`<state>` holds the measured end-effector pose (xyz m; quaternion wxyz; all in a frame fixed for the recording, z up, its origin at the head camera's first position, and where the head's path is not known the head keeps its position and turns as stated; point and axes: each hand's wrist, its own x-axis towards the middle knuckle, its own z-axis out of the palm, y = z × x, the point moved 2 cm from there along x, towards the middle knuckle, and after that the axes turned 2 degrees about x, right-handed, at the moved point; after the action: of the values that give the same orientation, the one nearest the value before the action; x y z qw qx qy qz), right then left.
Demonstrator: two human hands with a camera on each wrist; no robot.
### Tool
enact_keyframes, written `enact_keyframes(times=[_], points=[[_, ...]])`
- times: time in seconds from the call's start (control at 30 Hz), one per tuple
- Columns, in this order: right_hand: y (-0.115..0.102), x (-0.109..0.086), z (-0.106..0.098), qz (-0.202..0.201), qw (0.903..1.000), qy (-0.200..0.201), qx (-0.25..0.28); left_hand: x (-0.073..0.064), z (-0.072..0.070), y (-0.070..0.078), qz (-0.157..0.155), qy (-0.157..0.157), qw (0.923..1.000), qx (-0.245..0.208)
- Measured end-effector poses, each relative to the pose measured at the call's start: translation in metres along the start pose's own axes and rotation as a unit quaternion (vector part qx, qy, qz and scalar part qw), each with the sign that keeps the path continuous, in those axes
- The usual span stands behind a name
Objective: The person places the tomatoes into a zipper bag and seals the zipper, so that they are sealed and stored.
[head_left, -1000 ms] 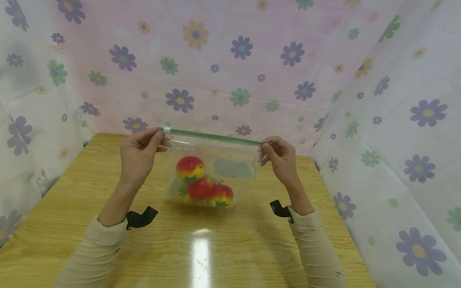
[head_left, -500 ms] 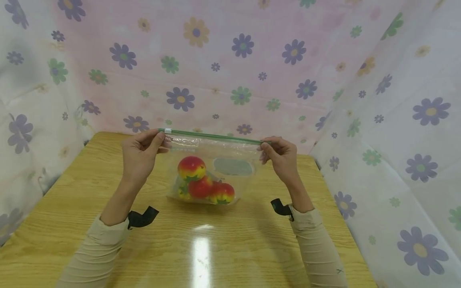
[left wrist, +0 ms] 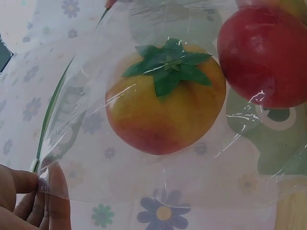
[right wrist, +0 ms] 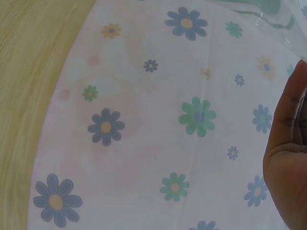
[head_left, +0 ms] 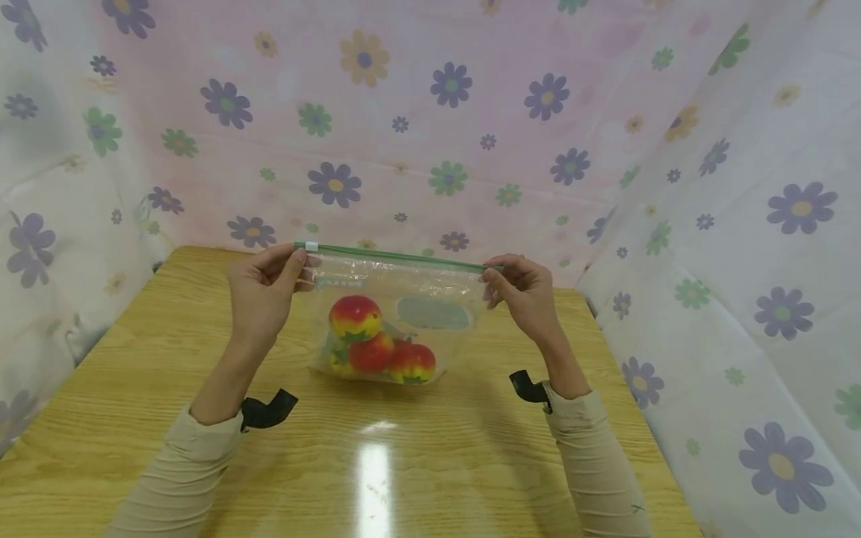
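Observation:
A clear zip bag point(head_left: 430, 351) hangs upright between both hands, its green zip strip point(head_left: 397, 257) stretched along the top. Inside are several red-and-yellow tomatoes with green leaves, one tomato point(head_left: 355, 317) resting above the others. My left hand point(head_left: 261, 291) pinches the bag's upper left corner, close to the white slider point(head_left: 312, 246). At the upper right corner, my right hand point(head_left: 525, 291) pinches the strip's other end between thumb and fingers. From the left wrist, a tomato point(left wrist: 165, 105) with its leafy top shows through the plastic. The right wrist view catches only a bit of the bag point(right wrist: 268, 19).
Beneath the bag lies a wood-grain table point(head_left: 303, 478) with a bright light reflection near its front. Flower-patterned curtains point(head_left: 403, 90) enclose the back and both sides. A black curved piece point(head_left: 269, 409) sits at each wrist.
Almost nothing differs. The bag and its tomatoes shift very slightly, while both hands keep their hold on the corners and the slider stays at the left end.

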<state>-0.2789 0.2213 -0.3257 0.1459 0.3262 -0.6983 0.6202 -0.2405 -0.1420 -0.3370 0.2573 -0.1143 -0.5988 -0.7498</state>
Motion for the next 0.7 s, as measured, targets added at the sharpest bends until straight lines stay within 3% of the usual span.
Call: enact_keyframes(times=[0.3, 0.47, 0.7], points=[[-0.020, 0.008, 0.001, 0.006, 0.9912, 0.018, -0.131, -0.002, 0.005, -0.004, 0.032, 0.017, 0.9993, 0.013], [-0.030, 0.017, 0.010, -0.021, 0.9902, 0.009, -0.138, -0.002, 0.008, -0.005, 0.066, 0.014, 0.9975, 0.018], [-0.037, 0.028, 0.044, -0.051, 0.9865, -0.031, -0.153, -0.005, 0.012, -0.004, 0.100, 0.029, 0.9914, 0.078]])
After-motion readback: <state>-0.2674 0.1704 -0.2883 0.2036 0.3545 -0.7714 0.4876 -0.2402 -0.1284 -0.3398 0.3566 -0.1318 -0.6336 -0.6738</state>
